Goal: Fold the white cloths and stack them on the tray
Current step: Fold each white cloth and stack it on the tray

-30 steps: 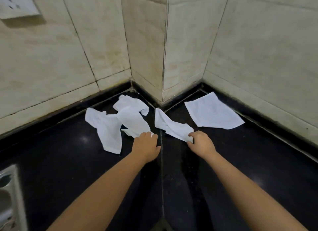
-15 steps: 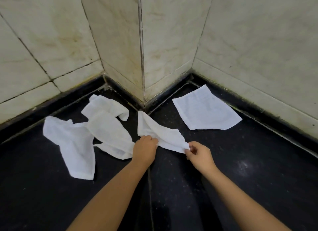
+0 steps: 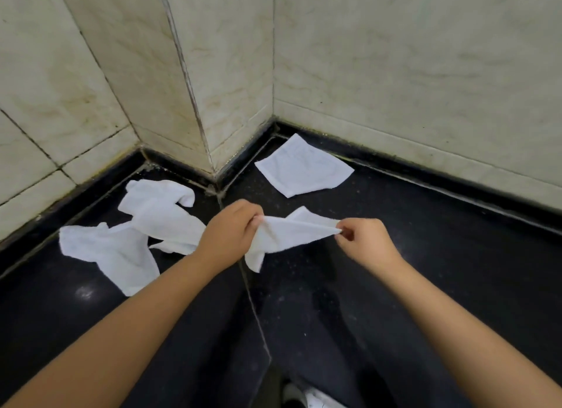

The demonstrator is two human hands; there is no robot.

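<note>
cloth (image 3: 292,234) — pinched between left hand (image 3: 229,234) | right hand (image 3: 363,243)

text: none readable | labels: none | numbers: none

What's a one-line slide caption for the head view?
Both hands, left hand and right hand, pinch a white cloth stretched between them above the black counter.
</note>
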